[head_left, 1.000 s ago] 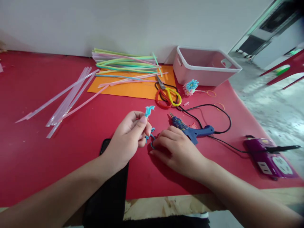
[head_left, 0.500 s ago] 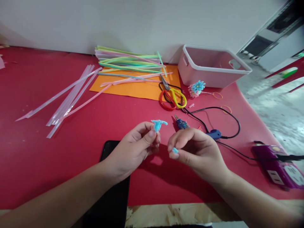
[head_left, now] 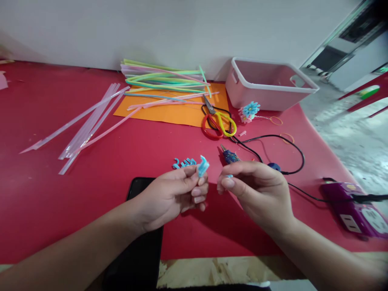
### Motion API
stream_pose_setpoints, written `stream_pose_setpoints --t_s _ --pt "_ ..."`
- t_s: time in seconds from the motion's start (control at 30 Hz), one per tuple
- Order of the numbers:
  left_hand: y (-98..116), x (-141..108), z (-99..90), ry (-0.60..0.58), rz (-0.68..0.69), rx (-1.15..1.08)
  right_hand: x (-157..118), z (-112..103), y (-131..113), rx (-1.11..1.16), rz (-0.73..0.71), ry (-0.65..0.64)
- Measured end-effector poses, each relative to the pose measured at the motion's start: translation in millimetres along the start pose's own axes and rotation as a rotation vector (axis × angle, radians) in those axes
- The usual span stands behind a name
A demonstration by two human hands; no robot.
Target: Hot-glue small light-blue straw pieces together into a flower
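Observation:
Between thumb and fingers, my left hand [head_left: 178, 188] pinches a small fuzzy blue piece [head_left: 203, 166], which sticks up above the fingertips. A tiny light-blue bit [head_left: 229, 176] is pinched in my right hand [head_left: 254, 190], mostly covered by the fingers. The two hands are apart, level over the red table. Just beyond my left hand lie several short curled blue pieces [head_left: 185, 163]. The tip of a dark blue tool [head_left: 230, 156] shows beyond my right hand, which hides its rear part.
Scissors [head_left: 218, 124], an orange sheet [head_left: 169, 115] under pastel strips [head_left: 163, 79], a pink basket [head_left: 266, 97], a blue and pink flower [head_left: 250, 110], clear strips [head_left: 91, 121], a black phone-like slab [head_left: 136, 254], a purple power strip [head_left: 354, 210] and looping black cable [head_left: 303, 161].
My left hand has turned, tilting its blue piece and uncovering the curled pieces beyond it. My right hand has moved slightly up and right, with its blue bit now less visible.

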State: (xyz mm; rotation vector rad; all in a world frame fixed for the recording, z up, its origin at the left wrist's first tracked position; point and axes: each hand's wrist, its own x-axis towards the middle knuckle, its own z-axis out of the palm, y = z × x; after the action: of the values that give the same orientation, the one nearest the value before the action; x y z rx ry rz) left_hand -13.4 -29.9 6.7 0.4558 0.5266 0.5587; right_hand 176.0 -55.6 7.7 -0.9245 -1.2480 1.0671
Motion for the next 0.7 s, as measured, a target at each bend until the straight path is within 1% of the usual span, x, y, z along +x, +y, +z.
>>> stream_pose_setpoints --t_s 0.07,0.2,0.27,0.37,0.43,0.53,0.63,0.7 --pt "0.2 -1.6 -0.8 -0.044 -0.012 -0.008 -0.5 0.6 -0.4 -0.044 -0.005 0.014" --pt "1.6 -3.9 -3.1 -0.214 -0.036 0.007 -2.1 0.0 -3.1 -0.124 0.007 0.009" --pt "2.1 -4.2 -3.2 -0.241 -0.029 0.017 -2.7 0.4 -5.2 -0.119 0.025 0.012" --pt "1.1 -2.9 -2.1 -0.153 -0.009 0.003 -2.2 2.3 -6.9 -0.122 0.053 0.05" --pt "-0.5 -1.2 -1.3 -0.084 -0.034 0.002 -1.5 3.2 -5.7 -0.127 0.068 0.085" --pt "-2.7 1.7 0.0 -0.001 -0.053 0.074 -1.2 2.8 -1.2 -0.087 0.081 0.103" --pt "-3.3 3.2 1.6 0.081 0.007 0.164 -2.0 2.0 2.4 -0.043 0.078 0.133" --pt "-3.3 3.5 2.5 0.109 0.038 0.188 -2.2 2.2 2.1 -0.051 0.058 0.175"
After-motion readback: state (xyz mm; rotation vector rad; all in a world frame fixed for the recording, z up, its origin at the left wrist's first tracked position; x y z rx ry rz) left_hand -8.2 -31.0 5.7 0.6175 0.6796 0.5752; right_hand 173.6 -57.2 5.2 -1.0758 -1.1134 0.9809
